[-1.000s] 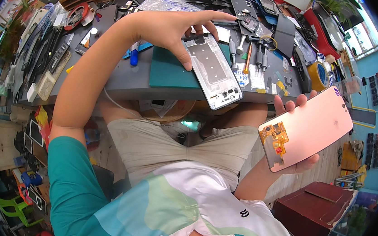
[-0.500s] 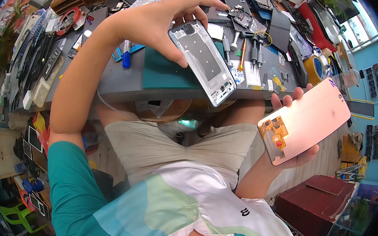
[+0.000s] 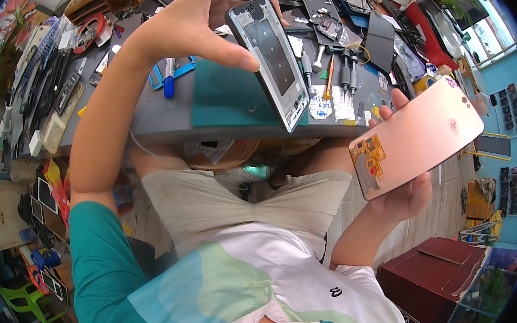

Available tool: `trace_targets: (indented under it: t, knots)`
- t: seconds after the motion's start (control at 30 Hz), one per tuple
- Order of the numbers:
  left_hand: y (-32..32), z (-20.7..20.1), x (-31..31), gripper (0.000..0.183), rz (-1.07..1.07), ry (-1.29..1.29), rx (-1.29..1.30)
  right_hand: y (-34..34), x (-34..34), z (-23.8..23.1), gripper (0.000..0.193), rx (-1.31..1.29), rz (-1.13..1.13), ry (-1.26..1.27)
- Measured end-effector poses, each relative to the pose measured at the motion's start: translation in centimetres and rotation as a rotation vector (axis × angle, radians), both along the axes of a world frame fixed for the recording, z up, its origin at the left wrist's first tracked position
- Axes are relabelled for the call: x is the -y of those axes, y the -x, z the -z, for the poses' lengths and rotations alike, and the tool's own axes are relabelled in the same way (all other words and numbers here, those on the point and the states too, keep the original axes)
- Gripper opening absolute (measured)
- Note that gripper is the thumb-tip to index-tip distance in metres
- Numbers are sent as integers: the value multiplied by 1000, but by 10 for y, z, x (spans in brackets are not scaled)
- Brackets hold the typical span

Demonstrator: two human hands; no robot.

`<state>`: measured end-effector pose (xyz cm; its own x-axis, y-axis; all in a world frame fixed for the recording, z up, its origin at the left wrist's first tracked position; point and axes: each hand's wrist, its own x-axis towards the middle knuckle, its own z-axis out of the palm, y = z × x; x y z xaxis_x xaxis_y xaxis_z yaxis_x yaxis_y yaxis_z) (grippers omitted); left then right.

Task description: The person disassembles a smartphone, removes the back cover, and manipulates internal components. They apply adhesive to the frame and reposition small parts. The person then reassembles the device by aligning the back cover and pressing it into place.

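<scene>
Blue-ended pen-like tool: lies (image 3: 169,86) on the grey desk (image 3: 161,121), left of the mat, near the left wrist.
Left hand: (image 3: 199,30) gripping the phone mid-frame (image 3: 268,58) near its camera end; thumb on the left long edge, fingers curled round toward the upper right, partly hidden.
Phone mid-frame: off to the right of the teal mat (image 3: 218,97), tilted, inner side up, lower end over the desk's front edge. Clearance: cannot tell.
Mid-frame risk: grip is all at one end, so a slack thumb could let the free end swing down and knock the desk edge.
Screwdrivers: grey ones (image 3: 346,73) plus an orange-handled one (image 3: 329,77), just right of the mid-frame. A rightward sweep could catch them.
Right hand: (image 3: 406,200) holding the display panel (image 3: 421,133) from below, thumb at the near edge, fingertips past the far edge; palm hidden.
Display panel: copper-pink back up, held out in front of the desk edge, well apart from the mid-frame.
Panel risk: looks thin; too hard a squeeze could bend it, a slip could send it to the floor.
Orange flex circuit: (image 3: 369,157) exposed at the panel's left end; a snag could tear it.
Change, left: vs half a second ago, mid-frame sits higher in view and is turned, showing more dark side rail.
Change, right: panel is higher too.
</scene>
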<state>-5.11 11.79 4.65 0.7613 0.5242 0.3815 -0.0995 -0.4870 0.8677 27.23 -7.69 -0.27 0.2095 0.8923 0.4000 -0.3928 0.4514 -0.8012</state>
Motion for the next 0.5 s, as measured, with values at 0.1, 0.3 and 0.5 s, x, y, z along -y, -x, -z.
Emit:
trace_targets:
  t: [0.1, 0.3, 0.5]
  knots:
    - [-8, -6, 13, 127, -57, 120, 113, 3, -12, -10, 107, 100, -21, -23]
    - [-4, -13, 20, 131, -78, 232, 205, 15, -36, -24, 102, 268, -115, -50]
    - [-12, -17, 32, 113, -124, 463, 287, 48, -61, -25, 88, 224, -101, -35]
